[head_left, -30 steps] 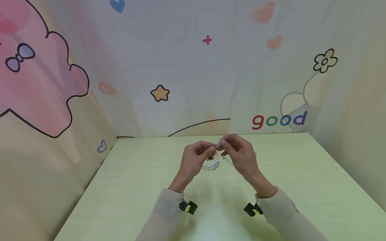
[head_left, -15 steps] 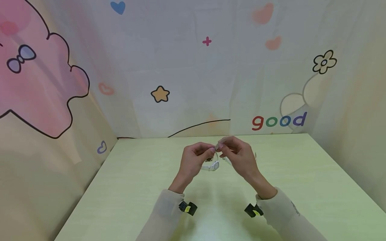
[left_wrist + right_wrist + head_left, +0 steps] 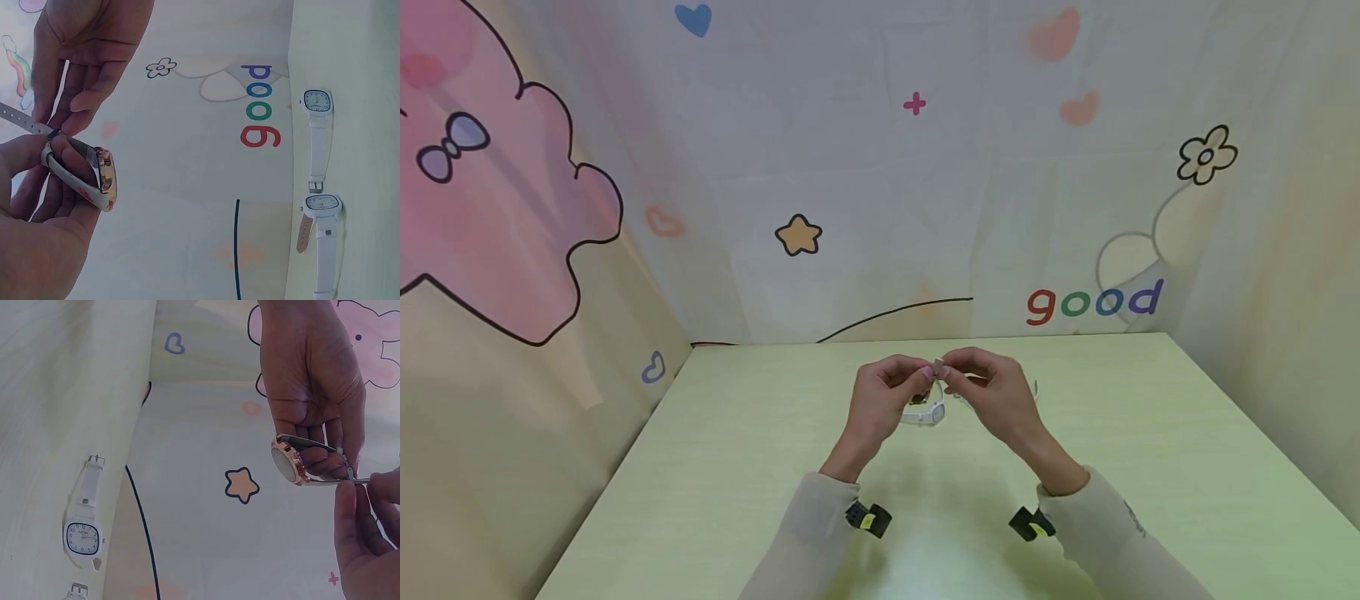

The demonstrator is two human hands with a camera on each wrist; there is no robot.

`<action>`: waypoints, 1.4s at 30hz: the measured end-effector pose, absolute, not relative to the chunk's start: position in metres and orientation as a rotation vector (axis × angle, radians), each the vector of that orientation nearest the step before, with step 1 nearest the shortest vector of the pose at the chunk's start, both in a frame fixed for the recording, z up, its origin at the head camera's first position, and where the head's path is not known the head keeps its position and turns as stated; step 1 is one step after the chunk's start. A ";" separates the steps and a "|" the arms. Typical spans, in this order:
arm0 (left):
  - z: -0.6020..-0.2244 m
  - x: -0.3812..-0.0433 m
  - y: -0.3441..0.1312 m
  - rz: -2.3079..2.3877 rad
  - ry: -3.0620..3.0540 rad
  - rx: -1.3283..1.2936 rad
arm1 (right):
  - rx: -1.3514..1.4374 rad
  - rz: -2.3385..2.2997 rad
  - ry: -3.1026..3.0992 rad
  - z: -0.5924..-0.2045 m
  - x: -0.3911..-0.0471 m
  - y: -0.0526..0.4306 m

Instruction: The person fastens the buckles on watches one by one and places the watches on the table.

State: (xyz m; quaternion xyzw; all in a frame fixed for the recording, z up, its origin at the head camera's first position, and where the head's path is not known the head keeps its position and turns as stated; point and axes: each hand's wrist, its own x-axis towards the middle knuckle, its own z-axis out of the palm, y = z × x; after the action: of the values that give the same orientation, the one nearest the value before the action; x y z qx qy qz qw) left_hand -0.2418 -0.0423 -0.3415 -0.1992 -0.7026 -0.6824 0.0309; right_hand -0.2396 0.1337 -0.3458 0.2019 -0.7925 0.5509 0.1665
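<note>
Between my two hands is a wristwatch with a rose-gold case (image 3: pixel 107 178) and a pale strap, bent into a loop. My left hand (image 3: pixel 880 396) grips the strap near its buckle (image 3: pixel 54 133), with fingers inside the loop in the left wrist view. My right hand (image 3: pixel 996 392) pinches the strap close to the buckle, as the right wrist view shows. The free strap end (image 3: pixel 19 119) with its holes sticks out past the buckle. The dial faces away in the left wrist view and is seen at a slant in the right one.
On the pale table (image 3: pixel 737 500), below and behind my hands, lie white square-faced watches: one watch (image 3: pixel 317 100) has its strap stretched out, and another watch (image 3: pixel 322 202) is beside it. A printed curtain (image 3: pixel 850 167) closes off the back and sides.
My right hand has shifted slightly down and left along the strap, and the strap's tip now shows between the fingertips. The left hand stays nearly still.
</note>
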 end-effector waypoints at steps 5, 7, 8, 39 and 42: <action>-0.346 -0.248 -0.041 -2.103 -2.167 -0.589 | 0.604 1.558 -2.247 -0.345 -0.239 0.134; -0.351 -0.253 -0.041 -2.127 -2.164 -0.576 | 0.624 1.523 -2.232 -0.345 -0.240 0.134; -0.353 -0.256 -0.040 -2.141 -2.161 -0.570 | 0.637 1.502 -2.221 -0.345 -0.241 0.133; -0.354 -0.259 -0.053 -1.996 -2.160 -0.782 | 0.662 1.434 -2.224 -0.348 -0.243 0.132; -0.353 -0.259 -0.053 -1.970 -2.193 -0.768 | 0.649 1.415 -2.230 -0.347 -0.242 0.131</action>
State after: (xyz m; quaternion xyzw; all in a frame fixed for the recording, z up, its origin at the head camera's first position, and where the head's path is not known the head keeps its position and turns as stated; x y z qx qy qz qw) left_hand -0.2592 -0.0534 -0.3533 -0.2518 -0.7191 -0.6459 0.0479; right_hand -0.2421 0.1313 -0.3471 0.2333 -0.8018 0.5088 0.2095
